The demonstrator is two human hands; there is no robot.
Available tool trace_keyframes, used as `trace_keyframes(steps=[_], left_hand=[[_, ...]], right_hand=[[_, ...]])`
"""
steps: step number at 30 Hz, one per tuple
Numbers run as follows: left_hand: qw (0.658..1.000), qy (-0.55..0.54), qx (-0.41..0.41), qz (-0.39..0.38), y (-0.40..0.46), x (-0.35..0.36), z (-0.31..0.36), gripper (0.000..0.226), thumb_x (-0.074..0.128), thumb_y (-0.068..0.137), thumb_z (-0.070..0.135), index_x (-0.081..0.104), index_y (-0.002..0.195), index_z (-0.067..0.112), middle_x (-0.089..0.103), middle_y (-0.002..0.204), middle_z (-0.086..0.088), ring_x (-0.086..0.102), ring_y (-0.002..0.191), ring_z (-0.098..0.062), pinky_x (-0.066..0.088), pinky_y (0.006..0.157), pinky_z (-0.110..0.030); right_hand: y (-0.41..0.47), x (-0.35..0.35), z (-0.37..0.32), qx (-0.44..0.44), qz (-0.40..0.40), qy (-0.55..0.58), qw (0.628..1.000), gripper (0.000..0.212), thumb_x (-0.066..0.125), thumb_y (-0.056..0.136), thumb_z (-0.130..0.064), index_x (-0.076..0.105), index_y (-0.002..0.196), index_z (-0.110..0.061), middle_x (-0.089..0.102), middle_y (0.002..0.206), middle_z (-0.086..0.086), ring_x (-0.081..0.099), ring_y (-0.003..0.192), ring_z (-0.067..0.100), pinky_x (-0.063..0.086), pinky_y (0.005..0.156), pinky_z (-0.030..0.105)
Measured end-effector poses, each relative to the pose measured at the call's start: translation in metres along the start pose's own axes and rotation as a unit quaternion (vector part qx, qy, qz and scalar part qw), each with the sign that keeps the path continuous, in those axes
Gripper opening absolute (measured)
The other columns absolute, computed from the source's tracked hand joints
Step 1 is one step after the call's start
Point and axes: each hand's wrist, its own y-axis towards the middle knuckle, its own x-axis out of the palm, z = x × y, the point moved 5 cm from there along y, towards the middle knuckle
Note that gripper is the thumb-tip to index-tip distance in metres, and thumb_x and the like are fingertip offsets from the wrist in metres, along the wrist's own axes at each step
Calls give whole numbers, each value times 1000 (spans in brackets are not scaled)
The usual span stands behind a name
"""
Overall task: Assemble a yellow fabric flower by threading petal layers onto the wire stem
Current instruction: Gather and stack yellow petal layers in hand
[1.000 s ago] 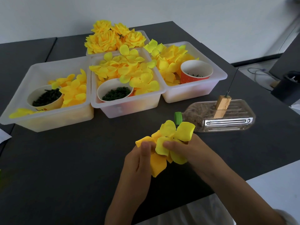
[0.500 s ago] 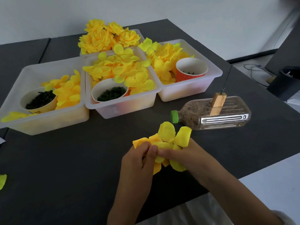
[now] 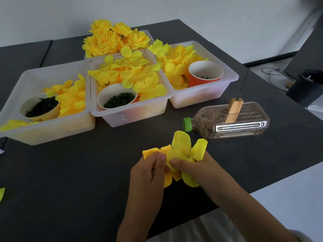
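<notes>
Two hands hold a bunch of yellow petal layers just above the dark counter, near the front edge. The left hand has its fingers curled and pinches the left side of the petals with thumb and fingers. The right hand has its thumb pressed on top of the petals and its fingers wrapped under them. A tiny dark hole shows in the middle of the top layer. To the right and a bit farther away, a clear plastic bottle with a green cap lies on its side. A wood block sticks up out of it, and a thin wire stem stands up from the block. Three see-through bins sit in a row at the far side of the counter. The left bin has yellow petals and a paper cup of dark green bits. The middle bin has lots of petals and a white cup of dark green bits. The right bin has petals and an orange cup. Behind them is a pile of finished yellow flowers. A loose petal lies at the left edge.
</notes>
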Motion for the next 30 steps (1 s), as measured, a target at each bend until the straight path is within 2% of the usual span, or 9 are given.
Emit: trace_keyframes(steps=[3,9,12,14,18,21,23,26,30], left_hand=[[999,32,1,16,1,-1,-4,33,41,95,41,53,66,29,47,62,6,48,61,-2,38,56,-12],[999,45,-5,28,1,-2,-7,32,42,93,39,57,70,23,51,66,5,51,69,-12,40,56,-23],[997,64,10,39,0,-4,-4,32,40,94,39,55,69,24,50,65,5,51,69,-13,42,54,-29],[997,64,17,48,1,-6,-1,34,40,93,40,54,67,23,49,64,5,50,67,-14,43,54,-33],[998,20,11,59,-1,-7,3,42,38,97,46,54,66,22,52,65,5,53,65,-12,43,53,-26],[997,-10,-32,69,-1,-8,-1,41,39,102,30,51,63,26,56,69,9,53,65,2,34,51,-16],[997,-13,-56,60,-1,-7,-5,42,37,101,26,54,62,23,54,67,4,51,64,5,35,52,-16],[996,-36,-68,34,-1,-4,-9,47,37,98,34,56,62,10,50,65,-2,45,54,-3,37,51,-16],[998,-38,-44,5,-1,0,-5,42,45,95,32,47,55,20,45,54,9,42,49,-4,37,49,-15]], right_hand=[[-3,6,1,-2,-23,26,999,12,70,85,-17,71,97,-20,75,85,-5,70,77,5,50,60,13],[-4,5,2,-10,-31,38,999,14,67,86,-24,70,100,-24,75,90,-11,70,82,2,49,60,12],[-4,3,-1,-48,1,26,999,14,60,92,-25,68,102,-31,73,93,-14,68,85,0,50,61,12],[-3,1,-5,-83,27,25,996,19,56,94,-22,63,110,-29,72,100,-10,68,88,4,52,63,13],[-4,-2,-7,-107,49,56,991,20,54,96,-21,62,112,-30,72,103,-11,69,91,8,54,65,18],[-3,-5,-2,-91,69,39,993,19,55,95,-27,61,110,-38,71,103,-10,68,93,8,54,71,23],[-2,-6,0,-83,72,37,993,20,56,95,-29,61,110,-39,71,105,-9,67,95,9,54,77,29],[-3,-4,1,-89,64,33,993,22,57,95,-25,62,115,-31,71,105,-4,68,96,14,56,80,34],[-3,-4,1,-104,68,18,992,21,57,95,-19,63,114,-22,71,103,2,68,95,18,58,78,34]])
